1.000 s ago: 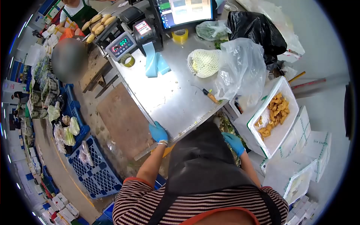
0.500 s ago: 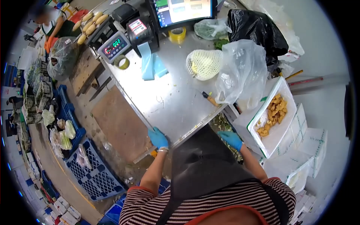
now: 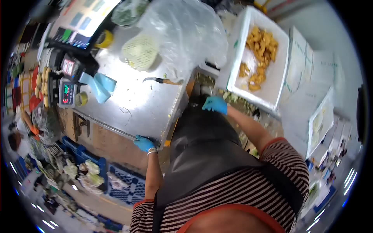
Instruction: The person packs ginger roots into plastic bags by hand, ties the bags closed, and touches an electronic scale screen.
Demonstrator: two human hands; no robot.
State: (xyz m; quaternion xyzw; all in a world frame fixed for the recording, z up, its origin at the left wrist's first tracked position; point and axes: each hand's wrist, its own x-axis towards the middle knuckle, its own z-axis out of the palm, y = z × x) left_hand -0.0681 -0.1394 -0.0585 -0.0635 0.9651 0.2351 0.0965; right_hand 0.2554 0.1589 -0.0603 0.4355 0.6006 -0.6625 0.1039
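Observation:
My left hand (image 3: 145,143), in a blue glove, rests at the near corner of the metal table (image 3: 128,108); its fingers are stretched out over the edge. In a matching glove, my right hand (image 3: 215,105) is in the air between the table and a white foam box (image 3: 237,83). Its fingers are slightly bent and nothing shows in them. Pieces of ginger (image 3: 262,50) lie inside the box. A knife (image 3: 163,80) is on the table near its right edge. Behind it are a netted pale round item (image 3: 140,50) and a clear plastic bag (image 3: 186,35).
A scale (image 3: 67,93), a tape roll (image 3: 81,99), a folded blue strip (image 3: 97,87) and a monitor (image 3: 79,21) occupy the table's left side. Blue pallets (image 3: 130,186) stand on the floor to the left. Vegetable scraps (image 3: 241,103) litter the floor below my right hand.
The view has swung to the right, and the foam box appears nearer. My right hand has moved forward and up, its fingers more bent. My left hand stays at the table corner.

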